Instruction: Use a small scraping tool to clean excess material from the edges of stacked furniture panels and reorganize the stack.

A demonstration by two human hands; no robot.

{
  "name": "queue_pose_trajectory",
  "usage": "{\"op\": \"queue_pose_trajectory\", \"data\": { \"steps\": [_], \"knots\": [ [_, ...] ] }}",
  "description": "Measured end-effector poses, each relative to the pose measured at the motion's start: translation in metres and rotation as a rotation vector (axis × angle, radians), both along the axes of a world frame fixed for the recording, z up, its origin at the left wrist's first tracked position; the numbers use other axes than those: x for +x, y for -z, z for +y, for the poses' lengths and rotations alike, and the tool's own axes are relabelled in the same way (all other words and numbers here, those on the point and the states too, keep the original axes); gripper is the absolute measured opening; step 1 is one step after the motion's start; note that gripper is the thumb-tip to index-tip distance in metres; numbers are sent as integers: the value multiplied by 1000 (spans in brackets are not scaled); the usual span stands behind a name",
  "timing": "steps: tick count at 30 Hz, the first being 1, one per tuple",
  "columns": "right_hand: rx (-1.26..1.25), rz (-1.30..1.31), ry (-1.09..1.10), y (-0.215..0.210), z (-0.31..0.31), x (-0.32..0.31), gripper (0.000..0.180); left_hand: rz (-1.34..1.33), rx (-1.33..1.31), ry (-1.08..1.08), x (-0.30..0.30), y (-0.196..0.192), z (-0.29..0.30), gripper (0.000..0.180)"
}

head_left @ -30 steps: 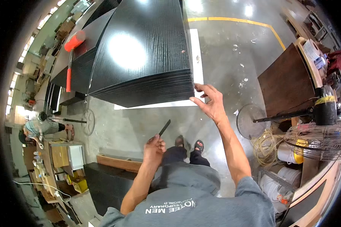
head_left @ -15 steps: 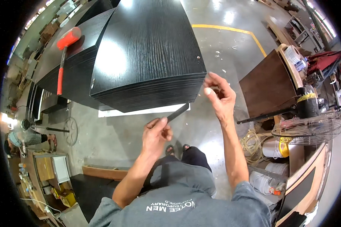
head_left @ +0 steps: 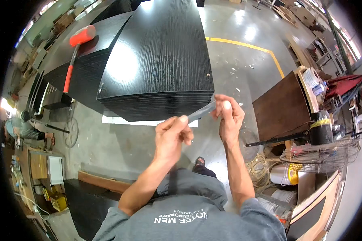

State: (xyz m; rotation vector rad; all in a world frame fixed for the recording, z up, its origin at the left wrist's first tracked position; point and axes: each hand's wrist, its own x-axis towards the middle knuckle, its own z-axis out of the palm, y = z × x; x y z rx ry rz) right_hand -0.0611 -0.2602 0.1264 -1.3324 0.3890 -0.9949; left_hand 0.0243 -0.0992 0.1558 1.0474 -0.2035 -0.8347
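Note:
A short, thin, flat dark grey strip spans the gap between my two hands; its exact kind is unclear. My left hand pinches its near-left end between thumb and fingers. At the other end, my right hand is closed with thumb and fingertips, slightly blurred. Just beyond the strip stands a stack of black wood-grain boards, its layered front edges facing me. The strip lies in front of the stack's near right corner; whether it touches the boards I cannot tell.
A red mallet rests on a second black stack at the left. To the right are a brown panel, a fan with a wire cage, coiled cord and a white bucket. A yellow line marks the floor.
My right hand has come down and closed on the strip's far end; before, it was raised with fingers apart. My left hand has moved slightly right and up. One foot has gone out of sight.

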Motion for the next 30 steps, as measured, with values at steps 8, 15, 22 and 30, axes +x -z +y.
{"op": "queue_pose_trajectory", "data": {
  "steps": [8,15,22,30],
  "knots": [
    [81,124,-108,-41,-6,3,42,-173,-42,-9,-18,-15,-37,24],
    [177,123,-220,-33,-27,8,43,-183,-12,-9,-27,-16,-54,25],
    [196,179,-240,-36,-29,1,43,-202,-42,-89,-50,-3,-56,24],
    [227,194,-329,9,-41,7,44,-36,48,-139,-63,30,-65,27]
  ]
}}
